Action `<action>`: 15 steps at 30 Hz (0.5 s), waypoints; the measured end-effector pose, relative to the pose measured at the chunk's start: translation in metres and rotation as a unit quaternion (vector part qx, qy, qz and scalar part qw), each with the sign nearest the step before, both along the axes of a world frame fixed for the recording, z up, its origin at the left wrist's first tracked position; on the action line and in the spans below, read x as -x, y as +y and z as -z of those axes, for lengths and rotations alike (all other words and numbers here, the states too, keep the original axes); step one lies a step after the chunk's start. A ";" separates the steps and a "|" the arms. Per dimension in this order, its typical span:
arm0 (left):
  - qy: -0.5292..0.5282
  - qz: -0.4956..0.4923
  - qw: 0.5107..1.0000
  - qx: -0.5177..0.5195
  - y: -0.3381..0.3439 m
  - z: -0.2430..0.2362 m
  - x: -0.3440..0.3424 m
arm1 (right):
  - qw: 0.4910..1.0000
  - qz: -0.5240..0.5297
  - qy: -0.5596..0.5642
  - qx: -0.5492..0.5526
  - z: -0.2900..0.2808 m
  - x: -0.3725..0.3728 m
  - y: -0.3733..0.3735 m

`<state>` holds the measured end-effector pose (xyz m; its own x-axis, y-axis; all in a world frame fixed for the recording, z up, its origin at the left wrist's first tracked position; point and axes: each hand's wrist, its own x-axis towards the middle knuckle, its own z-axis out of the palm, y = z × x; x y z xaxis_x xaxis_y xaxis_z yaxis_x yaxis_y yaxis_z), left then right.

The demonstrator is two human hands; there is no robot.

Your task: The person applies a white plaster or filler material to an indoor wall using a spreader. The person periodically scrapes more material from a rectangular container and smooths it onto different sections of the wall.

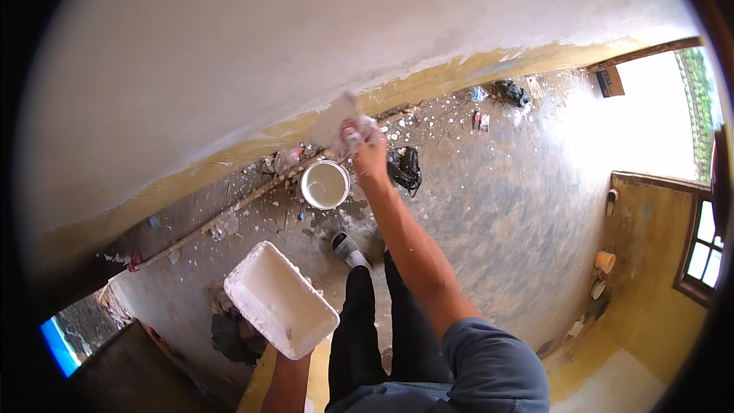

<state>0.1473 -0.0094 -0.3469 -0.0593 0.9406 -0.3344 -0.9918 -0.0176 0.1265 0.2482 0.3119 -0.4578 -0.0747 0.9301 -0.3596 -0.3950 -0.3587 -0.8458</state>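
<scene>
My right hand (pixel 368 147) is raised toward the wall, closed around the reddish handle of a plastering trowel (pixel 332 124). Motion smears the trowel, and whether its pale, flat blade touches the wall I cannot tell. Lower down, my left hand (pixel 298 365) supports a white rectangular tub (pixel 279 298) from underneath; most of that hand is hidden by it. The tub is tilted and holds some creamy white paste, with crusted smears along its rim. The wall (pixel 229 53) is coated pale white above, and a yellow band shows along its base.
A round white bucket (pixel 326 184) stands on the floor by the wall, near my sandalled foot (pixel 348 248). Beside it lies a black plastic bag (pixel 406 169). A long pole (pixel 222 218) and white flakes lie along the wall's base. An orange container (pixel 604 261) sits by the right-hand wall.
</scene>
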 end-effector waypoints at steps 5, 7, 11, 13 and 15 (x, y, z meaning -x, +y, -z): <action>-0.007 -0.008 1.000 -0.013 0.017 -0.008 -0.015 | 0.977 0.188 0.036 0.094 -0.016 -0.036 0.057; -0.011 -0.006 1.000 -0.015 0.020 -0.010 -0.019 | 0.974 0.197 0.019 0.113 -0.046 -0.032 0.093; -0.011 -0.032 0.999 -0.009 0.016 -0.015 -0.023 | 0.987 0.024 -0.153 0.043 -0.187 -0.012 0.093; -0.011 -0.036 0.999 -0.011 0.018 -0.017 -0.026 | 0.994 0.064 -0.091 0.001 -0.165 -0.020 0.065; -0.008 -0.043 0.999 -0.008 0.018 -0.015 -0.026 | 0.994 0.101 -0.022 -0.041 -0.122 -0.022 0.046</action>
<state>0.1736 0.0088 -0.3321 -0.1359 0.9373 -0.3211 -0.9883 -0.1057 0.1098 0.2706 0.3582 -0.3354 0.1316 0.9509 -0.2802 -0.4132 -0.2044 -0.8874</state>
